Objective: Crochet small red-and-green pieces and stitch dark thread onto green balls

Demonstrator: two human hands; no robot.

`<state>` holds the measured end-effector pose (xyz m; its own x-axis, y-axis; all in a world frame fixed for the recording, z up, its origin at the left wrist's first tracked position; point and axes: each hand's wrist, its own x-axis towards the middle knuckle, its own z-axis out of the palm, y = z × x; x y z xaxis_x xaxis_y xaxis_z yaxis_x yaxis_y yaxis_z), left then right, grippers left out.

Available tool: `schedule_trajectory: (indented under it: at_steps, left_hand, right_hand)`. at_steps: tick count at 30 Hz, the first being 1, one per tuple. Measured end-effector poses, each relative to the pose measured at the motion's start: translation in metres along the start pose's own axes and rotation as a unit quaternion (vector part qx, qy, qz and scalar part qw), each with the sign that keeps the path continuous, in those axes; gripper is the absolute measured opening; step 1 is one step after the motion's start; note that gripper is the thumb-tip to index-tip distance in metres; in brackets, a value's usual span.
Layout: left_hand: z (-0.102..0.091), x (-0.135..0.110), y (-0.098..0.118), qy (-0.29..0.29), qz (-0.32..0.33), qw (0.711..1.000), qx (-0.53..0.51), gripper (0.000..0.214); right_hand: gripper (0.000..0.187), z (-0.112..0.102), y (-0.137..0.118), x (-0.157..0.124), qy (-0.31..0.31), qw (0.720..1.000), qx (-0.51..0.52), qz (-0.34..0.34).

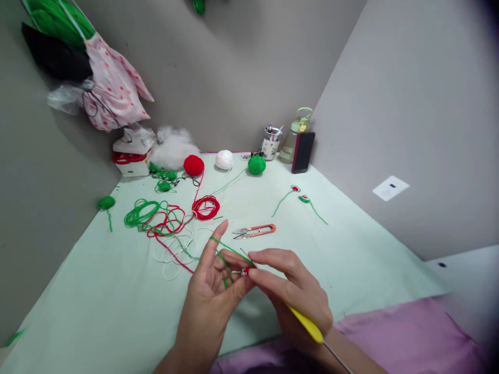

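Observation:
My left hand pinches a small red and white crochet piece between thumb and fingers. Green yarn loops over its raised index finger and runs down across the palm. In my right hand is a crochet hook with a yellow handle; the metal tip reaches the crochet piece, where fingers partly hide it. Both hands are close together above the table. Just beyond them lie thread snips with orange handles. Two small crocheted pieces with green tails rest at the right.
Loose red, green and white yarn coils spread over the left-centre of the table. Behind stand a red yarn ball, a white yarn ball, a green yarn ball, white stuffing, a pen cup, a bottle and a phone.

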<state>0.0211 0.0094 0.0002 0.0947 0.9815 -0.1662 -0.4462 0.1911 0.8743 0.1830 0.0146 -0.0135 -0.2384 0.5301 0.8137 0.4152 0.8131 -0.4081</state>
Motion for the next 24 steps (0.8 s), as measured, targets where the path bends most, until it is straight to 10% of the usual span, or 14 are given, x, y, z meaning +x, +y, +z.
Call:
schedule_trajectory:
  at_steps: [13,24]
  left_hand:
    - [-0.004,-0.008,-0.011,0.117,0.208,0.946,0.217,0.062]
    - [-0.007,-0.008,-0.014,0.095,0.366,0.891,0.253,0.069]
  right_hand:
    - [0.027,-0.011,-0.013,0.004,-0.029,0.999,0.039,-0.004]
    - [0.022,-0.017,-0.015,0.010,-0.063,0.996,0.047,-0.037]
